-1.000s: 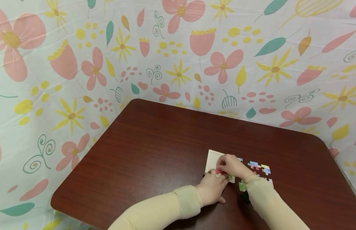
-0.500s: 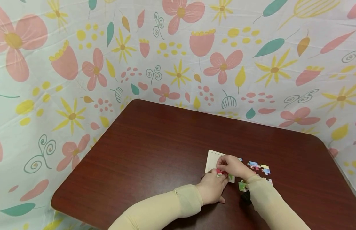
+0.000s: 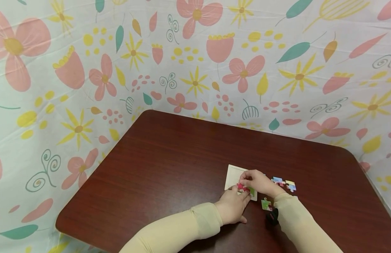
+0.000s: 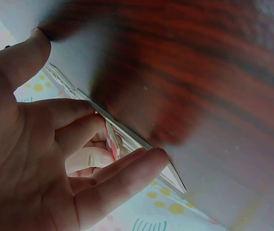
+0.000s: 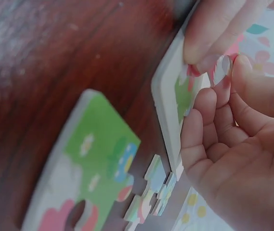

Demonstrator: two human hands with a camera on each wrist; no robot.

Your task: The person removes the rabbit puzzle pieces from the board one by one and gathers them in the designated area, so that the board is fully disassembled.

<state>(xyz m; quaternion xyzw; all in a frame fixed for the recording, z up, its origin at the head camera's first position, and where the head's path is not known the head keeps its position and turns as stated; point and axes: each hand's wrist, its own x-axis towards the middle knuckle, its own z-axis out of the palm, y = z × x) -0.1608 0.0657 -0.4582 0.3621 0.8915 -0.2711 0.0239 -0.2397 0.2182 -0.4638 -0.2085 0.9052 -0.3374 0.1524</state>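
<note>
A shallow white puzzle tray [image 3: 232, 175] lies on the table, a green-printed jigsaw piece [image 3: 252, 192] in its lower right part. My right hand [image 3: 258, 182] pinches a red and white jigsaw piece [image 5: 222, 70] between thumb and fingers, tilted up over the tray. From the near left, my left hand [image 3: 232, 205] reaches across the tray's edge, its fingers extended and touching the tray and the printed area beside the pinched piece. In the left wrist view, the tray [image 4: 127, 134] shows nearly edge-on behind the fingers, and the contact under them is partly hidden.
Right of the tray lie several loose jigsaw pieces, among them a green one [image 3: 266, 203] and a yellow and blue one [image 3: 291, 186]. A black object [image 3: 272, 216] sits at the right wrist. A flowered cloth [image 3: 195, 63] hangs behind the brown table [image 3: 170, 151].
My right hand has shifted slightly to the right, and more of the red piece shows beneath its fingers. The right forearm has tilted a little. My left hand stays in place.
</note>
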